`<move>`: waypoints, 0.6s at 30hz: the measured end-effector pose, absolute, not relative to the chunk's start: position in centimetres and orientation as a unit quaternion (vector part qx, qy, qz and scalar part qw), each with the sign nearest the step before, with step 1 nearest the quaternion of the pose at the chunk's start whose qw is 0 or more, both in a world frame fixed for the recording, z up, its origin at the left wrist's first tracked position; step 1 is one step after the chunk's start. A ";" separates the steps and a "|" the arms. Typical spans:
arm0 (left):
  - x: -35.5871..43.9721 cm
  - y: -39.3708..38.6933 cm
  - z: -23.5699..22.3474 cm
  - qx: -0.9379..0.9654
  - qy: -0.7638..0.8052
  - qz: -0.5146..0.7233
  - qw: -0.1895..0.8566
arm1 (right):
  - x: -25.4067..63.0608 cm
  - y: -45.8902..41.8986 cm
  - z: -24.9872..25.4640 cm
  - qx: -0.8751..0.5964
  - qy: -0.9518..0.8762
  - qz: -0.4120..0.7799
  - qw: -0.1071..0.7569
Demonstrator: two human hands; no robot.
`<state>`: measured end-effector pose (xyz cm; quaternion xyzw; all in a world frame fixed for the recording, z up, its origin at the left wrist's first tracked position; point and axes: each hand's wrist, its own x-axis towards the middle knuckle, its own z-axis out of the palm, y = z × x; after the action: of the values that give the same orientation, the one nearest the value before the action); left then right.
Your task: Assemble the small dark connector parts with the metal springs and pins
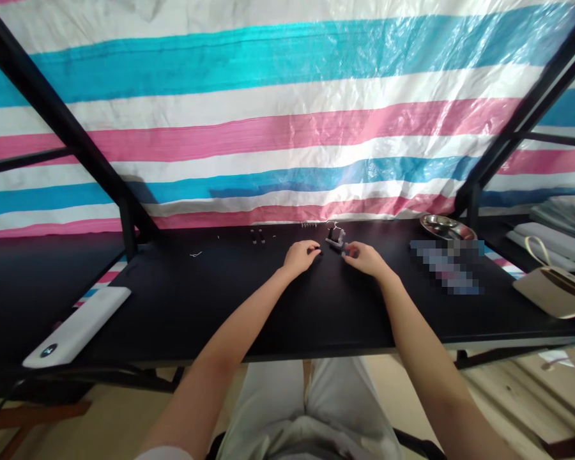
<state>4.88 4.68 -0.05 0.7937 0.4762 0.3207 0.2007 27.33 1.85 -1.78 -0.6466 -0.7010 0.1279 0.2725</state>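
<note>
My left hand [299, 257] is over the middle of the black table, its fingertips pinched on a small black piece [318, 250]. Just to the right, my right hand [365, 260] has its thumb and fingers closed at a small grey piece [344, 254], mostly hidden by the fingertips. Between the hands and slightly beyond them stands a small grey bracket-like part [336, 241] with dark uprights. A thin white looped wire or cord [334, 225] lies behind it. The pieces are too small to name more exactly.
Two small dark strips [257, 236] and a row of tiny pins [309, 224] lie at the back. A thin white bit [196, 254] is further left. A white power bank [79, 326] sits left; a round metal dish [448, 227] and a beige pouch [553, 291] are right.
</note>
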 end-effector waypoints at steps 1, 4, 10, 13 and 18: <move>4.0 4.4 0.0 0.781 0.481 0.330 0.223 | 27.3 2.0 -2.0 -0.646 -0.699 0.127 0.280; 1.6 3.2 0.2 0.748 0.479 0.350 0.297 | 27.1 2.2 -2.4 -0.639 -0.694 0.121 0.310; -0.1 1.1 0.7 0.622 0.446 0.450 0.461 | 24.1 2.3 -0.9 -0.535 -0.718 0.178 0.407; -0.1 0.8 0.7 0.544 0.427 0.495 0.526 | 21.2 2.0 0.0 -0.479 -0.749 0.235 0.393; -0.1 1.0 0.3 0.480 0.409 0.535 0.562 | 17.9 1.1 0.1 -0.422 -0.801 0.159 0.393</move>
<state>-0.15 0.97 0.35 0.4801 0.4091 0.5346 0.5624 17.93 1.10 0.09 -0.4219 -0.8013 0.1594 0.3931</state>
